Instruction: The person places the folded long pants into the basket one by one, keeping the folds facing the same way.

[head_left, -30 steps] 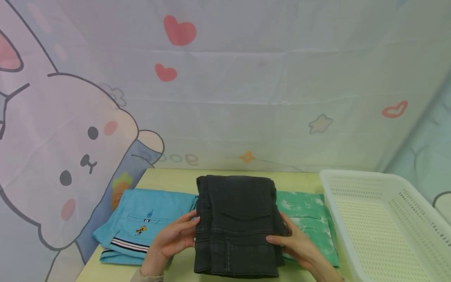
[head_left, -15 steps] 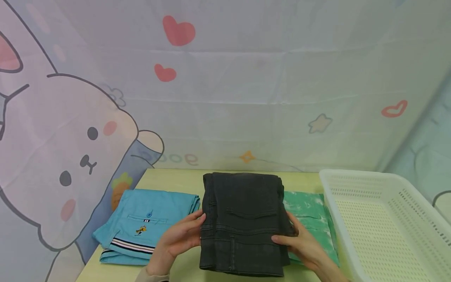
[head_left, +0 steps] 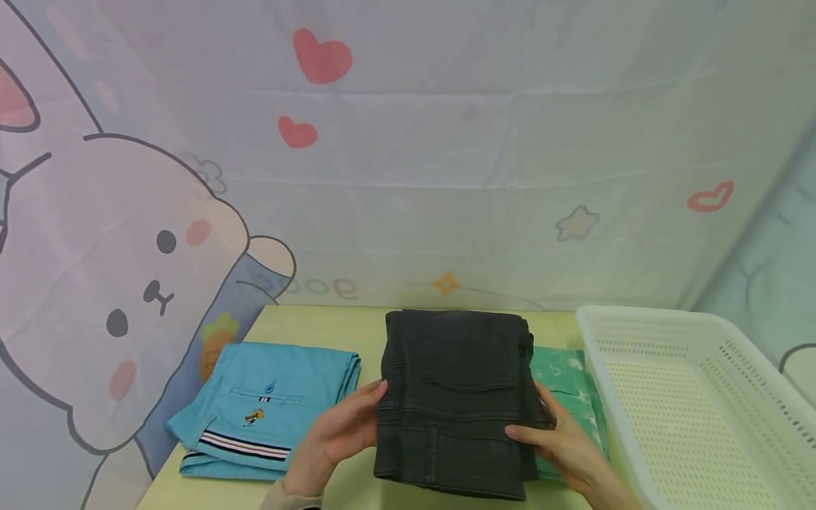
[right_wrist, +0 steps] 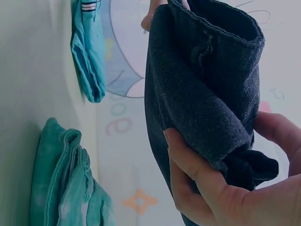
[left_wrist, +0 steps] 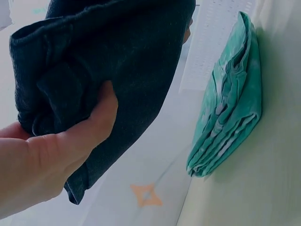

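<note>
Folded black jeans (head_left: 459, 404) are held up above the table between both hands. My left hand (head_left: 347, 432) grips their left side; in the left wrist view its fingers (left_wrist: 101, 115) lie against the dark cloth. On the opposite side my right hand (head_left: 564, 439) holds the edge, thumb on the front and fingers behind, as the right wrist view also shows. Folded light-blue trousers (head_left: 287, 397) with a striped trim lie on the table to the left. A folded green tie-dye garment (head_left: 564, 382) lies to the right, partly hidden behind the jeans.
A white perforated plastic basket (head_left: 612, 397) stands at the table's right side, close beside the green garment. The pale yellow table (head_left: 312, 322) ends at a printed cloth backdrop (head_left: 446, 142) with a rabbit and hearts.
Both hands have carried the black jeans steadily to the right, covering more of the green garment and uncovering the light-blue trousers' right edge. The garments on the table have stayed put.
</note>
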A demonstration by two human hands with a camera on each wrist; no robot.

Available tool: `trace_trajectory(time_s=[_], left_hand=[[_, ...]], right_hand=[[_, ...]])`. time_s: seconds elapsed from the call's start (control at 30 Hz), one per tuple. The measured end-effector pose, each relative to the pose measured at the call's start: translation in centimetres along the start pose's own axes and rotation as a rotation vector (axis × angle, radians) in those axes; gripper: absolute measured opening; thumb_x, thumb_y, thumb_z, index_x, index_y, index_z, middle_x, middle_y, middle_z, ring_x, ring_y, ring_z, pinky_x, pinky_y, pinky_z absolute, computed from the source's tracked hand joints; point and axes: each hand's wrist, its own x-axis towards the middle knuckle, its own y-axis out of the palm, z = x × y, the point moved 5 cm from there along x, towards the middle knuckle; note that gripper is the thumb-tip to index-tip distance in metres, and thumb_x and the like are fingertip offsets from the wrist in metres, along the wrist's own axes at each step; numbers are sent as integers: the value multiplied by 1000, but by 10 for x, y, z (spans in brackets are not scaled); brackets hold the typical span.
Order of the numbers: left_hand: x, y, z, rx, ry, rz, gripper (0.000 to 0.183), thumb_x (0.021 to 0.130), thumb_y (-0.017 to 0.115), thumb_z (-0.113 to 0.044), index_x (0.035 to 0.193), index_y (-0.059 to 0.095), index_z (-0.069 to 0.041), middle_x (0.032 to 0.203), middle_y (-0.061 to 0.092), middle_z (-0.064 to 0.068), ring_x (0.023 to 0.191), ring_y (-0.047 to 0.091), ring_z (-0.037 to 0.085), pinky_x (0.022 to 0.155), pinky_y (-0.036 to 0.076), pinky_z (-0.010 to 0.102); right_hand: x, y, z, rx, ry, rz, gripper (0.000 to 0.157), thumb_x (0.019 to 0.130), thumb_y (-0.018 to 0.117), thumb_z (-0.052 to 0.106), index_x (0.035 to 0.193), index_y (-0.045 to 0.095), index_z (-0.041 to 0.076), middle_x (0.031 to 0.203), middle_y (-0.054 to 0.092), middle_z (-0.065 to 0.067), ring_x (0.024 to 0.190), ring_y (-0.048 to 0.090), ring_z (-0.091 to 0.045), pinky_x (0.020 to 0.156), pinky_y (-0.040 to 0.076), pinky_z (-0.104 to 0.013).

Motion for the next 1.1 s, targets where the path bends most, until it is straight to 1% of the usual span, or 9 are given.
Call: trace_trajectory(time_s=[0.13,0.27,0.37,0.47,0.53,0.67,0.77,1.03,1.1], left_hand=[[2,2,2,-44,-7,-7,56,99,26,-25,144,-5,-10,122,46,-2,111,45,15,94,38,37],[3,3,3,-44,-18,-41,56,99,27,-26,144,-3,-14,134,33,4,116,38,19,98,32,44],[4,4,4,-22,-22,-33,57,99,27,-27,144,-5,-14,141,21,8,120,34,23,100,27,50],[3,5,3,-3,-22,-13,58,99,28,-27,144,-7,-14,144,15,10,120,32,27,98,27,56],[3,6,3,-3,-26,1,58,99,28,-26,144,-6,-13,144,17,9,119,32,28,95,30,57],[3,5,5,-16,-41,19,56,99,27,-24,144,-4,-13,133,31,6,115,37,27,89,36,50],[5,4,7,-37,-51,32,55,99,27,-22,145,-2,-13,126,38,4,111,40,24,88,38,46],[10,5,10,-49,-47,84,54,100,25,-23,145,-2,-13,122,44,-2,109,46,19,89,38,42],[11,6,10,-50,-39,100,50,100,23,-23,145,2,-14,122,45,-2,109,47,18,89,38,41]], right_hand=[[-3,-3,1,-14,7,-17,95,83,62,13,144,-11,15,143,15,-29,115,49,-30,91,46,-43],[-6,-5,0,-22,21,-60,94,82,63,12,144,-8,15,143,16,-27,114,50,-30,89,46,-44],[-9,-6,0,-31,29,-85,95,82,63,11,144,-8,14,143,16,-26,115,49,-32,89,46,-44],[-11,-8,0,-43,33,-91,94,82,63,11,144,-8,14,144,14,-25,115,48,-34,89,46,-43],[-12,-9,1,-47,34,-88,94,82,63,11,144,-8,14,144,14,-26,116,48,-35,89,46,-43],[-12,-11,0,-47,36,-80,94,83,62,11,144,-9,14,144,13,-27,116,47,-36,89,46,-43],[-12,-13,-1,-49,44,-78,94,83,62,10,144,-9,14,144,11,-28,117,46,-38,89,46,-43],[-15,-20,-5,-44,74,-75,95,83,61,10,143,-13,14,145,1,-28,121,40,-42,91,45,-42],[-15,-22,-4,-44,73,-72,95,84,60,10,143,-14,14,145,0,-28,121,40,-43,92,45,-42]])
